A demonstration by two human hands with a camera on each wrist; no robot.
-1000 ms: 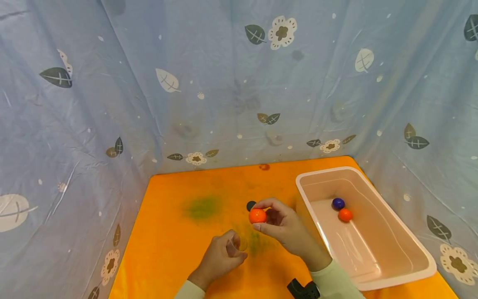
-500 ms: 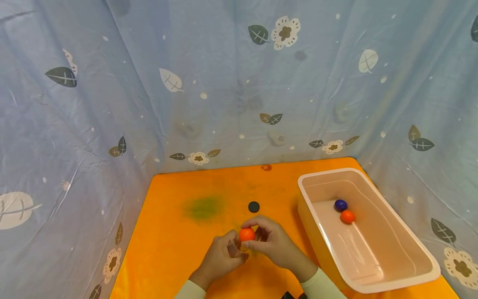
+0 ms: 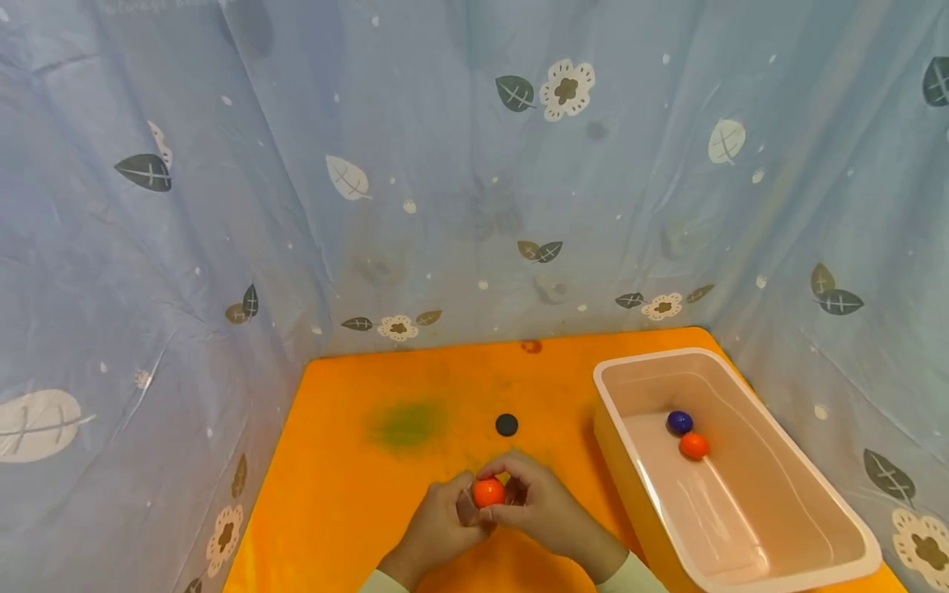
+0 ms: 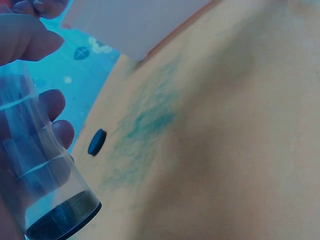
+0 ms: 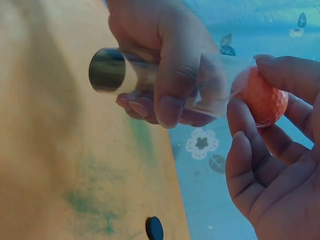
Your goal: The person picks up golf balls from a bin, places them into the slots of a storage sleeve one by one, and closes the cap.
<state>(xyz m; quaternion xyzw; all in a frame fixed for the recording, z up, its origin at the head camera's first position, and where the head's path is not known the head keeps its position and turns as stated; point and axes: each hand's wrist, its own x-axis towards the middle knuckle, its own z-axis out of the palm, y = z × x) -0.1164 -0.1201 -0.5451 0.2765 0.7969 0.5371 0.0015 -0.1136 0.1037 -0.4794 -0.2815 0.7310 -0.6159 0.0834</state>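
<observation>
My left hand [image 3: 437, 523] grips a clear tube [image 4: 55, 165], its fingers and thumb wrapped around the side. The tube's far end is a dark base, plain in both wrist views. An orange golf ball [image 5: 262, 97] is pinched in the fingertips of my right hand [image 3: 544, 511], right at the tube's open mouth. From the head view the tube is mostly hidden by the fingers. Beyond both hands, a small black disc [image 3: 507, 424] like a cap lies flat on the orange table.
A pale pink plastic tub [image 3: 778, 469] stands to the right, holding a dark blue ball [image 3: 679, 422] and another orange ball [image 3: 694, 445]. Blue patterned curtains [image 3: 445, 247] enclose the table [image 3: 348, 486] at the back and sides. A green smudge [image 3: 408, 424] marks the tabletop.
My right hand has brought the orange golf ball left and down to the tube's mouth. My left hand has kept its grip on the tube, and the black disc has come into full view.
</observation>
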